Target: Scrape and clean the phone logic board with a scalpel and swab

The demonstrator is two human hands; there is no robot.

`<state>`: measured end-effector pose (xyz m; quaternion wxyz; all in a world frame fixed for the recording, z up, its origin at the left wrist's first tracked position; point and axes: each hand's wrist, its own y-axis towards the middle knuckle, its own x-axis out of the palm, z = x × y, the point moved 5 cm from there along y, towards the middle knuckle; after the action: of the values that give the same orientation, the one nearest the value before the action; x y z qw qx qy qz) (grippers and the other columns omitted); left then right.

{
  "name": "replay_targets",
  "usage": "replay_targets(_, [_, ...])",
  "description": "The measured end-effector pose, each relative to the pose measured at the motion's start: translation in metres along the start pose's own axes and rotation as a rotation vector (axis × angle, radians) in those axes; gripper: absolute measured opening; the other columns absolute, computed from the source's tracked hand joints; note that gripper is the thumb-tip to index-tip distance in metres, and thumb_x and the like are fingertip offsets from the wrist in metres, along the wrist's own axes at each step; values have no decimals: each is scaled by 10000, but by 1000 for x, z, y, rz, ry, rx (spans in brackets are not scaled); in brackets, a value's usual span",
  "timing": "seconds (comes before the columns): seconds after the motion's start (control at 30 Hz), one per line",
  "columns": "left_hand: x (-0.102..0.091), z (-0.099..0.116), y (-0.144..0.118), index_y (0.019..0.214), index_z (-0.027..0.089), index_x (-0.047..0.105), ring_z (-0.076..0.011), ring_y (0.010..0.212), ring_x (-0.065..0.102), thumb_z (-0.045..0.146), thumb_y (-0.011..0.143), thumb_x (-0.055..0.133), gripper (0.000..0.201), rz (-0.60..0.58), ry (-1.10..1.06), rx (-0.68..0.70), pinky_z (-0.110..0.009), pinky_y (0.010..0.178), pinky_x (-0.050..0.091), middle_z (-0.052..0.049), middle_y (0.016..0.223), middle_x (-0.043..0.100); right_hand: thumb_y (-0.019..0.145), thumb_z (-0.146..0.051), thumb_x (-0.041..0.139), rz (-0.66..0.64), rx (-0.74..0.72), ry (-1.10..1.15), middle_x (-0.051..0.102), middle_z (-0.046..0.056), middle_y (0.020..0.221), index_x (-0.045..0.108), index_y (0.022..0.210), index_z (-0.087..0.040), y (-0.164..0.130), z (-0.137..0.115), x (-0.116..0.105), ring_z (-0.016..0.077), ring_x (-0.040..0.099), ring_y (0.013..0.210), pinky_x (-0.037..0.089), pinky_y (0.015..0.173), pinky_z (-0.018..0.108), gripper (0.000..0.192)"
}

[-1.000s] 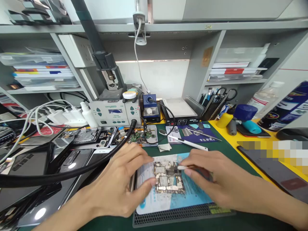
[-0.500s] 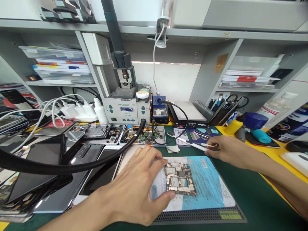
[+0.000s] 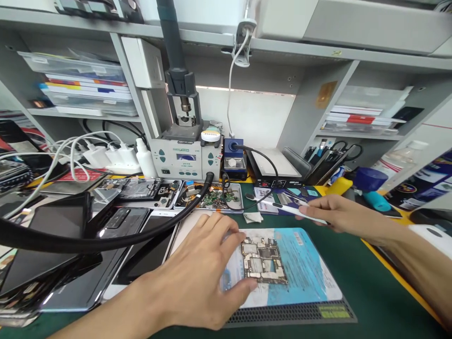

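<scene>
A green-matted tabletop [image 3: 353,263] carries everything here, with a grey shelving unit [image 3: 318,52] rising behind it. On the left side lie several dark, flat smartphones and opened phone bodies [image 3: 116,226], crossed by a thick black hose [image 3: 106,242] that runs to the grey hot-air rework station [image 3: 178,162] at the back. Near the front middle sits a blue and white rectangular work mat [image 3: 300,273], and on its left part lies the bare silver and gold phone circuit board [image 3: 263,261], flat, its long axis running away from the person. The left hand [image 3: 197,278] is the nearer one by far: it rests spread over the mat's left edge, fingers loosely open, with thumb and forefinger touching the board's left side and steadying it rather than lifting it. The right hand [image 3: 332,214] is well apart from the board, up and to the right beyond the mat's far corner, closed around a slim white pen-shaped tool [image 3: 291,209] whose long axis lies nearly level, tip pointing left. Behind the left hand, a shallow silver metal tray [image 3: 237,207] holds green circuit scraps, flex cables and small loose parts; a second tray just left of it holds another opened phone frame.
</scene>
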<state>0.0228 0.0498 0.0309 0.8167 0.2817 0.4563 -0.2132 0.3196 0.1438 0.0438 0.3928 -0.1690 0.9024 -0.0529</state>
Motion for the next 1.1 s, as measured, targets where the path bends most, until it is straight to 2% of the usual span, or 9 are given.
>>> replay_targets(0.13, [1,-1,-1,1336,153,634,-347,1216,531,456,941,667,499,33,18,12,-606,1133,409,-138,1282,584,785,-823,724,95,31,99,481,1,690,722,762,-187,-2,-1,-12,121,305,580,214,522,279,637])
replay_targets(0.17, [2,-1,-2,1337,158,630,-344,1213,533,456,946,663,492,39,22,15,-610,1141,398,-133,1279,586,800,-813,717,86,8,92,535,19,726,747,809,-190,-3,-2,-15,132,338,600,231,534,284,623])
replay_targets(0.23, [2,-1,-2,1336,167,627,-341,1211,535,460,952,661,485,40,29,18,-614,1150,384,-125,1274,589,808,-752,760,-40,-15,34,585,30,723,760,811,-195,-6,-3,-16,142,372,609,254,554,297,557])
replay_targets(0.33, [2,-1,-3,1325,175,627,-339,1212,533,459,957,658,466,40,37,19,-600,1136,399,-124,1280,587,843,-689,774,-171,-10,-16,534,2,618,655,643,-199,-9,-1,-16,124,324,548,239,550,315,542])
replay_targets(0.43, [0,-1,-2,1289,175,634,-337,1193,534,452,959,653,431,46,38,30,-578,1092,435,-126,1275,588,891,-738,684,-115,7,21,479,-8,583,554,583,-208,-7,1,-21,117,296,520,232,540,324,627])
replay_targets(0.53, [-2,0,-2,1297,180,631,-342,1195,532,447,961,651,430,59,43,44,-570,1069,452,-125,1273,588,792,-736,790,-125,40,0,451,-14,533,561,555,-200,-3,4,-21,115,310,518,241,527,308,629])
replay_targets(0.83, [1,-1,-2,1316,199,617,-333,1215,535,436,967,643,424,43,61,30,-557,1086,446,-117,1292,575,819,-794,710,-12,27,82,384,-46,547,462,563,-209,2,10,-30,92,234,496,164,498,294,685])
replay_targets(0.93, [2,-1,-2,1307,200,615,-327,1210,539,429,969,641,409,41,72,35,-551,1090,442,-113,1289,576,762,-747,805,-24,40,104,429,-36,571,486,576,-203,4,12,-28,88,256,504,167,504,291,657])
replay_targets(1.1, [0,-1,-2,1318,197,608,-332,1219,537,434,964,642,427,49,91,49,-557,1109,428,-118,1296,576,763,-776,786,16,53,166,334,-63,545,420,591,-222,8,14,-27,86,218,488,134,489,291,685])
